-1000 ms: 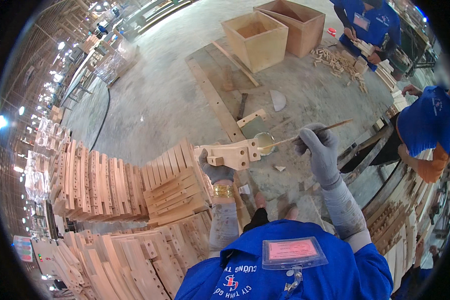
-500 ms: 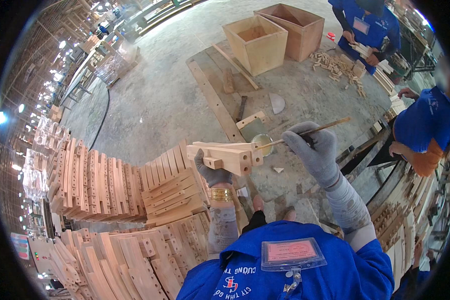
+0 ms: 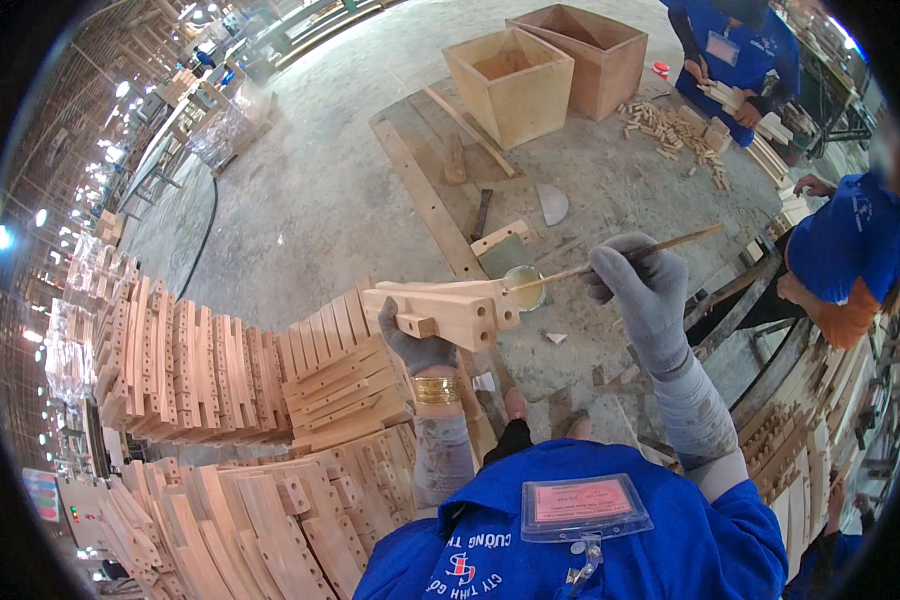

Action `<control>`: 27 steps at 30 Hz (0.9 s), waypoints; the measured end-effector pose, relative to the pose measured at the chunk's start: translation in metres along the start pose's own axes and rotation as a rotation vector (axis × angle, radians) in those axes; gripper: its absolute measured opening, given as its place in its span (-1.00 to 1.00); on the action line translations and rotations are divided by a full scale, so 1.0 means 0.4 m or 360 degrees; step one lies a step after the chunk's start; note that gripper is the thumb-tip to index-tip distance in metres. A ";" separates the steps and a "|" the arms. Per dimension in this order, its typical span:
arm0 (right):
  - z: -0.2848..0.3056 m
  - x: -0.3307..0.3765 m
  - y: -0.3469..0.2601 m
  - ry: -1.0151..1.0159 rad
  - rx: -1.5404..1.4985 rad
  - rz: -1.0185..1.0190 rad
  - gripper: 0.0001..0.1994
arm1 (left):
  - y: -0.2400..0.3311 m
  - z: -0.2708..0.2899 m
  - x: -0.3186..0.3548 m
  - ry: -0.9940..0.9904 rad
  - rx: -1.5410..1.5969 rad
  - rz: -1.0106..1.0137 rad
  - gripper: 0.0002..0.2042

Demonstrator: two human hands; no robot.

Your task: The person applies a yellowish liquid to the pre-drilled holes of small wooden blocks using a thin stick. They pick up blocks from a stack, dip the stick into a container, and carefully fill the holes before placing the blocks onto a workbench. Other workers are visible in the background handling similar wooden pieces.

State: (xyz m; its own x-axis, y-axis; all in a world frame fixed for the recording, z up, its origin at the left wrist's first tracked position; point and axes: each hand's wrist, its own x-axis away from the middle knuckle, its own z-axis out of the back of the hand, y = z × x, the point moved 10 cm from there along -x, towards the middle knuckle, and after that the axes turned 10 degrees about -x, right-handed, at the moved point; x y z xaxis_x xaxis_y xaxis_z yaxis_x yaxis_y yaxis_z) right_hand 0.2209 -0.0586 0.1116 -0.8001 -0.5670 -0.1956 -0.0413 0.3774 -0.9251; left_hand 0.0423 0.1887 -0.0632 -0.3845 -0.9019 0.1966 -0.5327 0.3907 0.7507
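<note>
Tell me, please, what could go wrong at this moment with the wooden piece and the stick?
The left hand holds the wooden piece from below, in the air, so it might tip or slip while the right hand pushes the thin stick at its end. The stick is long and slender, so it may bend or miss. The small round cup sits on the floor just under the stick's tip, so a dropped piece could knock it over.

There is one camera, worn on the person's head. It looks down from above, close to the left hand [image 3: 417, 350] and right hand [image 3: 638, 290]. The concrete floor [image 3: 320, 200] bends at the round edges.
</note>
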 end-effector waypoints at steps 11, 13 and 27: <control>-0.029 0.029 -0.036 -0.0155 0.0262 0.0119 -0.91 | -0.004 -0.034 0.001 -0.0096 0.0090 0.0035 -0.55; -0.035 0.030 -0.037 -0.0197 0.0318 0.0172 -0.91 | -0.007 -0.033 0.000 -0.0085 0.0135 0.0050 -0.54; -0.084 0.045 -0.071 -0.0361 0.0542 0.0416 -0.92 | -0.001 -0.021 0.000 -0.0007 0.0201 0.0052 -0.52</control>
State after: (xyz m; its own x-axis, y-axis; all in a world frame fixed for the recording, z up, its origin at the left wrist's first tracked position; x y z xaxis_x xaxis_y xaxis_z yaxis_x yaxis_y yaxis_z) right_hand 0.1875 -0.0547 0.1452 -0.6053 -0.6449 -0.4665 0.3720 0.2890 -0.8821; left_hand 0.0490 0.1870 -0.0581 -0.4064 -0.8877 0.2163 -0.6107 0.4400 0.6584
